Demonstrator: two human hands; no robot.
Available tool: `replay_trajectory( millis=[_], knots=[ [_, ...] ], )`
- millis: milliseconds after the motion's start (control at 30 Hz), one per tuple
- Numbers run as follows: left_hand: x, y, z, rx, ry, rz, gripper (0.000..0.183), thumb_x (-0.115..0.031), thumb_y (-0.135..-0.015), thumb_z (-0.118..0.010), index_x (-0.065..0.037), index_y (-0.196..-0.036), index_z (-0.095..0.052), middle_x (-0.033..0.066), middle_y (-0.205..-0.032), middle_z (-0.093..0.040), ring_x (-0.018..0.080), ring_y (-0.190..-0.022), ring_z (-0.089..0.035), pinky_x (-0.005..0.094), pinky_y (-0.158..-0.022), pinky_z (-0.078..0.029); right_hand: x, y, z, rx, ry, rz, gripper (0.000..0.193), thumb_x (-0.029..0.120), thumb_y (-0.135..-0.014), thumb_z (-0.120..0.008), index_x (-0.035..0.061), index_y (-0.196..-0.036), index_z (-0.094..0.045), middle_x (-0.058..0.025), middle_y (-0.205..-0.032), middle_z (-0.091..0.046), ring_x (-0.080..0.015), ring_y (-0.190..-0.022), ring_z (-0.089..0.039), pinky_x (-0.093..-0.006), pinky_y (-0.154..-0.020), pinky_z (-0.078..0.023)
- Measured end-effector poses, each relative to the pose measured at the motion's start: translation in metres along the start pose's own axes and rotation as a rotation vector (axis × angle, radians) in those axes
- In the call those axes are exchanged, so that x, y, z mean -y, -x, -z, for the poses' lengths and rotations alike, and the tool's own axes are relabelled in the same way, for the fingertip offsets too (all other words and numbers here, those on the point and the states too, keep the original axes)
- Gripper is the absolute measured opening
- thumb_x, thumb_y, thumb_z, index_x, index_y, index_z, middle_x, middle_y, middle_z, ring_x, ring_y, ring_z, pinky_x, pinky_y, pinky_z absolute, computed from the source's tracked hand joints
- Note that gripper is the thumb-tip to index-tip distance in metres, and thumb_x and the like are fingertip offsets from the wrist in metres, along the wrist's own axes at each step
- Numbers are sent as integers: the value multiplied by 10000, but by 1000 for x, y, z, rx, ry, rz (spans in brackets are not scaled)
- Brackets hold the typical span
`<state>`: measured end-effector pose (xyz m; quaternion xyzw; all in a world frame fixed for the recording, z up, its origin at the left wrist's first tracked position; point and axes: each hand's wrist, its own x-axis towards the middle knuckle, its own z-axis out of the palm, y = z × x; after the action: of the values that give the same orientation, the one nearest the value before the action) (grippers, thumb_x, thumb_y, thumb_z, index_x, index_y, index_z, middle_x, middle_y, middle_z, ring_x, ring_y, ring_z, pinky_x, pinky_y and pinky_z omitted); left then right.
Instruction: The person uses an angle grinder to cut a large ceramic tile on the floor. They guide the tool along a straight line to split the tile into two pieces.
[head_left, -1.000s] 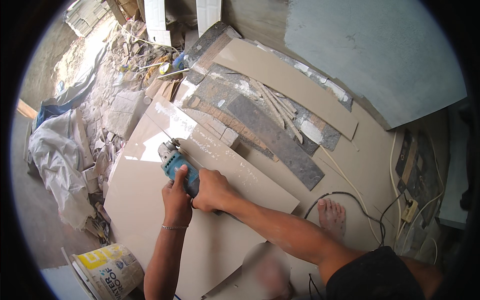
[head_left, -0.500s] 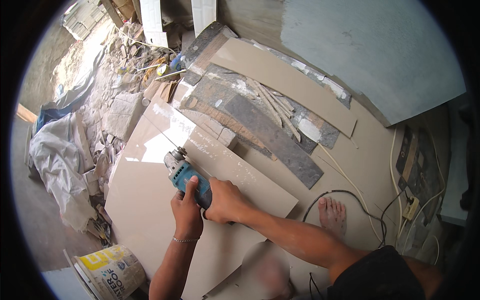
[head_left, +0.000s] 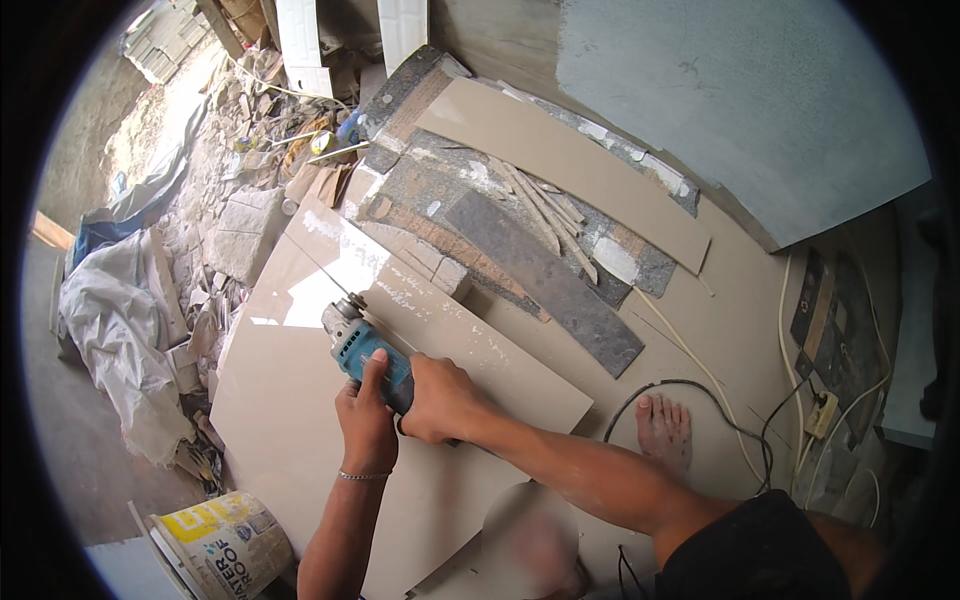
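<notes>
A teal angle grinder (head_left: 368, 358) with a grey metal head rests over a large beige tile (head_left: 290, 425). My left hand (head_left: 367, 428) wraps the grinder's body from the near side, thumb along its top. Around the rear of the grinder closes my right hand (head_left: 442, 400), its arm reaching in from the lower right. The grinder's disc is seen nearly edge-on at a thin dark straight line in the tile. This line runs on toward the tile's far left corner. Whether the disc is spinning cannot be made out.
Beyond the tile lie a long beige tile strip (head_left: 570, 170), a dark grey strip (head_left: 550, 285) and several narrow offcuts (head_left: 540, 215). Rubble (head_left: 245, 235) fills the left. A white bucket (head_left: 225, 545) lies tilted at lower left. A black cable (head_left: 690, 383) curves near my bare foot (head_left: 664, 430).
Both hands and the grinder have shifted slightly left along the line in the tile. My grip looks the same, and the large tile stays in place.
</notes>
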<state>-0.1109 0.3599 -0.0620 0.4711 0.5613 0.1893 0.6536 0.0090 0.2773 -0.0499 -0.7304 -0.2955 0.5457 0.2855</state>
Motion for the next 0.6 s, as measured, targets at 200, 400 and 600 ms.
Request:
replay_trajectory(
  millis=[200,400,600],
  knots=[
    [-4,-3,0,-7,-16,-8,395,-433,-972,-750,-52,-984,-643,-17,-767,-616,67,-578,-560,227,-517,-416,2,-6,-3,-8,0,-10,590,147,-717,-844,-95,-1189,-586,-310,-1149,-710,-434,-1114,-716,-454,-952,-598],
    [-6,-4,1,-6,-28,-14,395,-443,-971,-748,-64,-963,-638,-31,-730,-584,59,-544,-525,225,-492,-392,5,-9,-3,-11,8,-5,593,146,-702,-860,-92,-1178,-597,-304,-1152,-715,-422,-1117,-721,-442,-954,-603],
    [-10,-7,6,-1,-43,64,442,-390,-979,-748,22,-1080,-624,59,-927,-680,135,-745,-681,276,-661,-543,5,-12,-3,-2,18,-12,608,164,-699,-874,-91,-1178,-600,-304,-1161,-716,-417,-1126,-720,-433,-963,-602]
  ],
)
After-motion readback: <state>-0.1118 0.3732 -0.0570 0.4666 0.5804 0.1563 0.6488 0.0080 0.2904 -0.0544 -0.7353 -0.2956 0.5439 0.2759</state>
